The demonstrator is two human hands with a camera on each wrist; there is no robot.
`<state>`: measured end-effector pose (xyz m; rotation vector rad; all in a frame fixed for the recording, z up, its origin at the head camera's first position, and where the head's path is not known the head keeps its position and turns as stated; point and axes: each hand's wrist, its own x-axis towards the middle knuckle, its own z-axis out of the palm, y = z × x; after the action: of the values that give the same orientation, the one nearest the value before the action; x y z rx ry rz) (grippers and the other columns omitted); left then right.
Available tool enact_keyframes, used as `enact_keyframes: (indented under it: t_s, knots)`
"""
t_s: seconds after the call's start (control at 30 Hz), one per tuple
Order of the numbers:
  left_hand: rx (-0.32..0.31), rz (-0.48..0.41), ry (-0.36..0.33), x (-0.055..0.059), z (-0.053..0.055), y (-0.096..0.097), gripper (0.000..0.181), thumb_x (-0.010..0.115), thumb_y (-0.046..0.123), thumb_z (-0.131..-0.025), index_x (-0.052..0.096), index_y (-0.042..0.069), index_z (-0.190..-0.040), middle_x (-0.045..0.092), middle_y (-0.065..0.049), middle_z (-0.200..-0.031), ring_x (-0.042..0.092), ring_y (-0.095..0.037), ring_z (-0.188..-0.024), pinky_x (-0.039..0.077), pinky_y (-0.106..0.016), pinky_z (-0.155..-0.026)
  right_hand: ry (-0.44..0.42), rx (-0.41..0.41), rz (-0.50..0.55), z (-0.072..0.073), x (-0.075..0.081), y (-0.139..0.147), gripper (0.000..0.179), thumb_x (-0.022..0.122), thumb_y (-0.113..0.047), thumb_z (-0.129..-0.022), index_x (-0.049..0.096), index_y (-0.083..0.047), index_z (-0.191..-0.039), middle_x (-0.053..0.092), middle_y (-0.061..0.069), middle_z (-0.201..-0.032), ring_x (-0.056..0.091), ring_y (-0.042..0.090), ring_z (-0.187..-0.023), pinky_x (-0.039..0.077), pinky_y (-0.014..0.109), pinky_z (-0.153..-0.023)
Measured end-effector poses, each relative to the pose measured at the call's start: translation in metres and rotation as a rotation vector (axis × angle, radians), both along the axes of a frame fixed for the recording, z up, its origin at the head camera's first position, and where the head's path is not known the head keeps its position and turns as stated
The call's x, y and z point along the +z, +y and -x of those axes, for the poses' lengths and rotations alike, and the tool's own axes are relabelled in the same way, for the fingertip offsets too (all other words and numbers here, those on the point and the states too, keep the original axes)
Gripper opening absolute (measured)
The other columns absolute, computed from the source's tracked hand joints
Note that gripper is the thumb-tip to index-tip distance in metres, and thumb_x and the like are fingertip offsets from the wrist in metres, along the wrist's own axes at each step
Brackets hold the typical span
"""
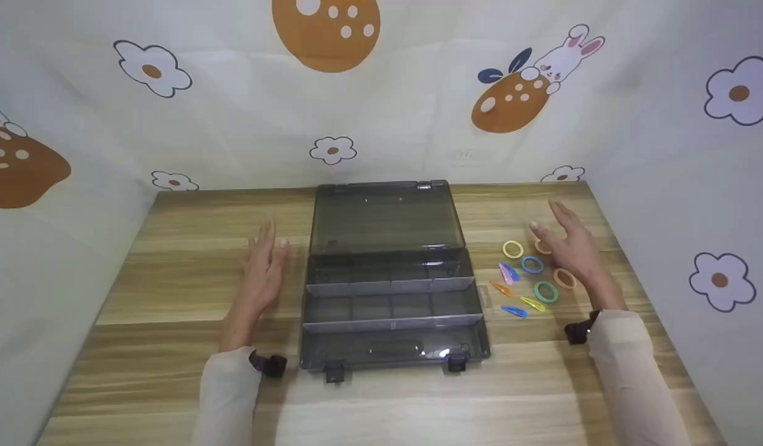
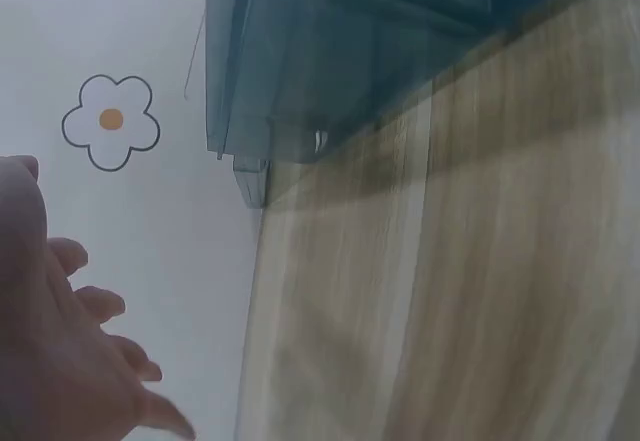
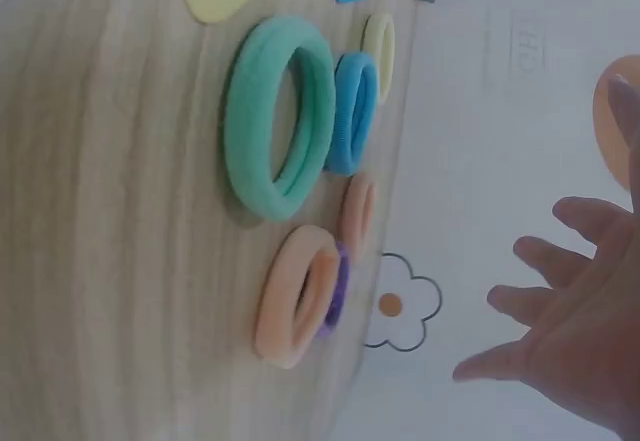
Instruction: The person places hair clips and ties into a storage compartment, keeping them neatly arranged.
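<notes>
A dark translucent divided box [image 1: 393, 337] stands on the table with its lid [image 1: 387, 220] folded back, and its compartments hold nothing I can see. To its left is my left hand [image 1: 263, 272], fingers extended, holding nothing. My right hand [image 1: 576, 251] hovers over the hair ties at the right, fingers spread. Around it lie a green hair tie [image 3: 250, 121], a blue hair tie [image 3: 352, 111], a yellow hair tie [image 1: 512, 249], two peach ones and a purple one [image 3: 338, 291], partly hidden. Several snap hair clips, among them a yellow clip [image 1: 533, 303] and an orange clip [image 1: 501, 288], lie nearer the box.
The wooden table [image 1: 189, 266] is bounded at the back and both sides by white cloth [image 1: 406, 111] printed with flowers and rabbits. Two latches, one of them the left latch [image 1: 335, 373], stick out from the box's front edge.
</notes>
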<state>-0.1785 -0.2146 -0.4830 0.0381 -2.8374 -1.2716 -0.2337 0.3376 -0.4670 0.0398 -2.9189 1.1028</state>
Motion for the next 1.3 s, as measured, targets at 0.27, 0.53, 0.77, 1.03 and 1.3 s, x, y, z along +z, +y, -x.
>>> enact_keyframes:
  t_s: [0.27,0.53,0.77,1.03,1.3]
  knots:
    - [-0.036,-0.371,-0.046,-0.01,-0.01,0.0,0.063,0.02,0.045,-0.109,0.016,0.01,-0.161,0.014,-0.012,-0.169,0.019,-0.036,-0.155,0.019,-0.051,-0.126,-0.071,-0.072,0.19,0.005,-0.01,0.017,0.078,0.063,-0.046,-0.096,0.033,-0.005,-0.155,0.026,0.029,-0.161,0.024,0.05,-0.149,0.024,0.064,-0.119]
    - [-0.056,-0.687,-0.174,-0.017,-0.021,0.0,0.057,0.026,0.038,-0.111,0.029,0.004,-0.157,0.033,-0.021,-0.161,0.041,-0.048,-0.141,0.049,-0.057,-0.104,-0.225,0.003,0.092,0.01,-0.014,0.03,0.076,0.068,-0.04,-0.094,0.04,0.002,-0.15,0.031,0.036,-0.155,0.03,0.054,-0.144,0.029,0.064,-0.117]
    - [-0.055,-0.705,-0.293,-0.025,-0.028,0.004,0.058,0.041,0.04,-0.107,0.033,0.01,-0.156,0.037,-0.014,-0.161,0.049,-0.042,-0.137,0.06,-0.047,-0.088,-0.28,0.072,-0.044,0.017,-0.016,0.033,0.073,0.07,-0.036,-0.093,0.044,0.007,-0.146,0.04,0.037,-0.149,0.036,0.054,-0.14,0.031,0.064,-0.115]
    - [-0.098,-0.675,-0.311,-0.038,-0.03,0.006,0.061,0.06,0.029,-0.101,0.038,0.012,-0.155,0.037,-0.009,-0.162,0.039,-0.03,-0.147,0.044,-0.047,-0.112,-0.303,0.1,-0.091,0.019,-0.017,0.034,0.063,0.075,-0.023,-0.089,0.051,0.008,-0.139,0.041,0.037,-0.148,0.035,0.055,-0.139,0.026,0.067,-0.115]
    - [-0.11,-0.602,-0.264,-0.044,-0.029,0.004,0.065,0.068,0.02,-0.095,0.039,0.007,-0.153,0.039,-0.013,-0.16,0.038,-0.03,-0.148,0.027,-0.043,-0.123,-0.251,0.104,-0.136,0.022,-0.016,0.032,0.05,0.075,-0.016,-0.087,0.06,0.009,-0.128,0.047,0.036,-0.138,0.046,0.053,-0.126,0.035,0.066,-0.108]
